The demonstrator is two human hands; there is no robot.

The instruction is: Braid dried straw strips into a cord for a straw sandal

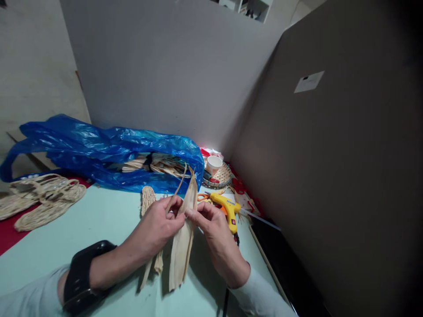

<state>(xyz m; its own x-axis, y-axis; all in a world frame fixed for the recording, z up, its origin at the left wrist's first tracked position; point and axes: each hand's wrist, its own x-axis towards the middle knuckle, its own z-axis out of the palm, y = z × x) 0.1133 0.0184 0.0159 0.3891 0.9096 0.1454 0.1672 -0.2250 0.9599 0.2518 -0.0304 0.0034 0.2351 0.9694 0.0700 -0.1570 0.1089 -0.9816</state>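
Observation:
A broad, pale dried corn husk (181,257) stands upright between my hands, over the table. My left hand (160,224) pinches its left edge at mid-height. A narrow husk strip (180,187) also runs through that hand, its lower end showing below the palm. Fingertips of my right hand (216,231) are closed on the husk's right edge, close to the left fingertips. Under the left hand lies a braided husk piece (147,198), its middle hidden.
A blue plastic bag (109,145) holds a bundle of husks (158,164). Woven sandals (49,209) lie on red cloth at left. A yellow glue gun (228,207), orange-handled scissors (202,197), a paper cup (214,163) and a woven tray (224,176) are behind my right hand. Grey partitions (172,70) enclose the table.

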